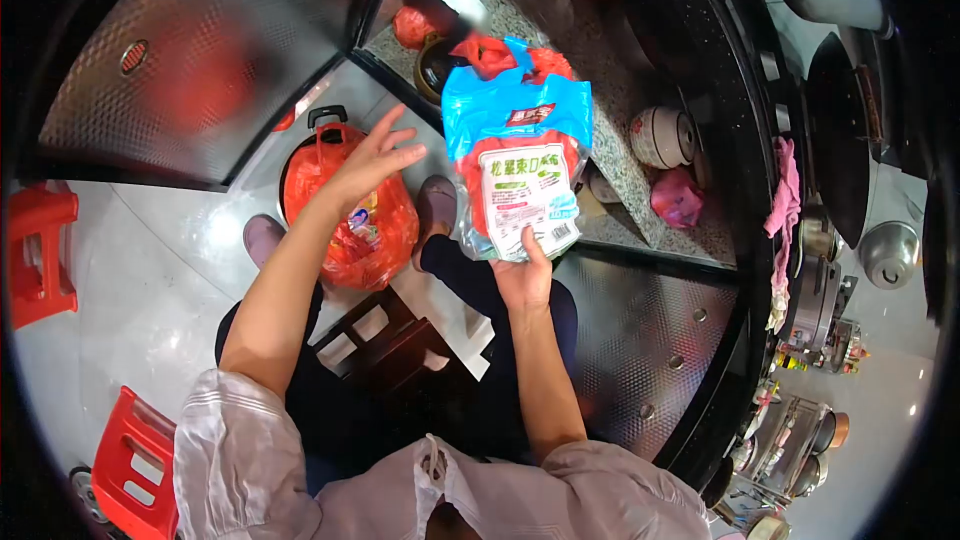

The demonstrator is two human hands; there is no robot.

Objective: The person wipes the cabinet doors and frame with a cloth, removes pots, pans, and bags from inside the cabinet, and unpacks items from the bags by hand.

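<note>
My right hand (525, 275) grips the bottom edge of a blue and clear plastic package (520, 140), its thumb over the white printed label. Red material shows inside the package, and red plastic bunches at its top. My left hand (375, 162) is raised with its fingers apart and nothing in them, above a large red plastic bag (380, 235). That bag stands on the floor between my feet and has some printed packets inside.
An open cabinet (625, 165) lies ahead, with a patterned pot (662, 137) and a pink bundle (677, 198) on its shelves. Metal doors flank it. A dark wooden stool (375, 340) is below me; red stools (135, 465) stand at left.
</note>
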